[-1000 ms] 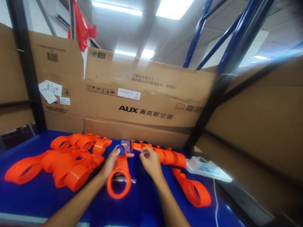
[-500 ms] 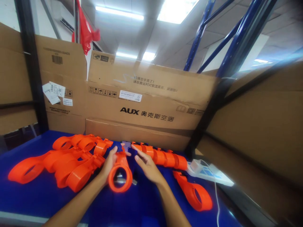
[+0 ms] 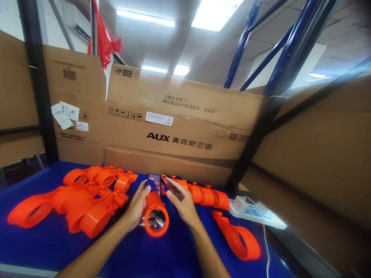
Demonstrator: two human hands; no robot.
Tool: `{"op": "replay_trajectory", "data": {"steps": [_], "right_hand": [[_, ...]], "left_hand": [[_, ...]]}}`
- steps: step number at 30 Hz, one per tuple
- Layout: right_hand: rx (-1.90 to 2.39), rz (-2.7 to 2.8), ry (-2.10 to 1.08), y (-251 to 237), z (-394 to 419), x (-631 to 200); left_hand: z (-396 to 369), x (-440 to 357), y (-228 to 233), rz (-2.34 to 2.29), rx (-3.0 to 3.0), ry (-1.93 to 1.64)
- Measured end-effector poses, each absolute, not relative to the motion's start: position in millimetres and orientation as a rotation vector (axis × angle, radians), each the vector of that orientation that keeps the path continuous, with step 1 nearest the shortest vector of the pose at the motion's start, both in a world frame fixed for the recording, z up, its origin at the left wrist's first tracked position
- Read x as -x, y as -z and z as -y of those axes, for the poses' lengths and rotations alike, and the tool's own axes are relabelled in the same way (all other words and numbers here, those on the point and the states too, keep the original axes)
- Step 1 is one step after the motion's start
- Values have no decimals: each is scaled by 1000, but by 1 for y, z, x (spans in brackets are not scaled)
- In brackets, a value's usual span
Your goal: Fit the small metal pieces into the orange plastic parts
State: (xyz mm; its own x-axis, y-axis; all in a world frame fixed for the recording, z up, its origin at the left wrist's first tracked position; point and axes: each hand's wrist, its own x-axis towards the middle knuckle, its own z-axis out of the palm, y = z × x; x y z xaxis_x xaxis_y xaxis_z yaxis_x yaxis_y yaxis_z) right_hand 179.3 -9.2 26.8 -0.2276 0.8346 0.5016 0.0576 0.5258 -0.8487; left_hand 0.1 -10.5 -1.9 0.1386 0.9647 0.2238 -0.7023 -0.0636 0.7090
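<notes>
Blue table [image 3: 43, 247] walled in by cardboard boxes [image 3: 179, 127]. Dead centre, the left hand [image 3: 136, 206] wraps around an orange plastic ring part [image 3: 155, 216]. The right hand [image 3: 181, 200] has fingers spread, touching its far end by a phone [image 3: 154, 180]. Looks mid-assembly, needs careful lining up.

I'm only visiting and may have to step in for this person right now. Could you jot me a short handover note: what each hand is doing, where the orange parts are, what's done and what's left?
Left hand: gripping the orange ring part in the middle, ring end toward the camera.
Right hand: open, fingers spread, touching that part's far end, beside a phone lying behind it.
Pile of orange ring parts on the blue table, to the left.
Row of orange parts behind the right hand; one lone part further right.
Done or left: the pictures cannot tell which parts are finished; the held one is in hand.
</notes>
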Motion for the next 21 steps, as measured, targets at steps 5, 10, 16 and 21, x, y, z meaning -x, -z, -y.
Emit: {"op": "replay_trajectory", "data": {"steps": [5,10,16,21], "right_hand": [[770,1734,-781,-26,6,-186],[790,1777,-714,-28,7,-186],[806,1788,-701,-28,9,-184],[780,1805,-729,-30,11,-184]], "left_hand": [[12,2,1,-493,-998,-1534],[13,5,1,-495,-1068,-1485],[17,6,-1,-492,-1069,-1483],[15,7,-1,-461,-1068,-1484]]}}
